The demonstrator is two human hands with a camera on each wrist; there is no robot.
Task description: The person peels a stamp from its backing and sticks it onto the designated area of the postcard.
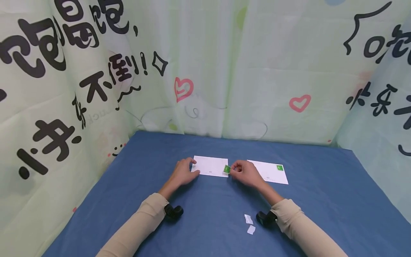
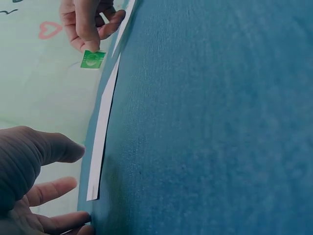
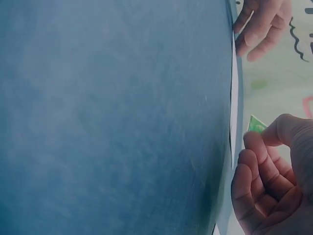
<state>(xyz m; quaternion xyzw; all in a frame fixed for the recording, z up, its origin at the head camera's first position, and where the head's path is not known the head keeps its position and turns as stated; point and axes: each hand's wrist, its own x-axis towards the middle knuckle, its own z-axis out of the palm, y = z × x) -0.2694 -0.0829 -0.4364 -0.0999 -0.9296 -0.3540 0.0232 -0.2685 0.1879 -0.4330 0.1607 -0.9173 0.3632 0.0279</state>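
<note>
Between thumb and fingertips, my right hand (image 1: 246, 172) pinches a small green stamp (image 1: 227, 169) by its edge. In the head view the stamp overlaps the right end of a white envelope (image 1: 210, 165); the left wrist view (image 2: 92, 59) shows it held above the table. My left hand (image 1: 184, 171) is at that envelope's left end, thumb and fingers spread apart around the near and far corners. A second white envelope (image 1: 271, 173), partly hidden by my right hand, lies to the right with a green stamp (image 1: 280, 167) in its upper right corner.
Two small white paper scraps (image 1: 248, 219) lie near the right forearm. A blue cloth (image 1: 205, 221) covers the table. Pale curtains (image 1: 205, 64) with writing and hearts hang behind and along both sides.
</note>
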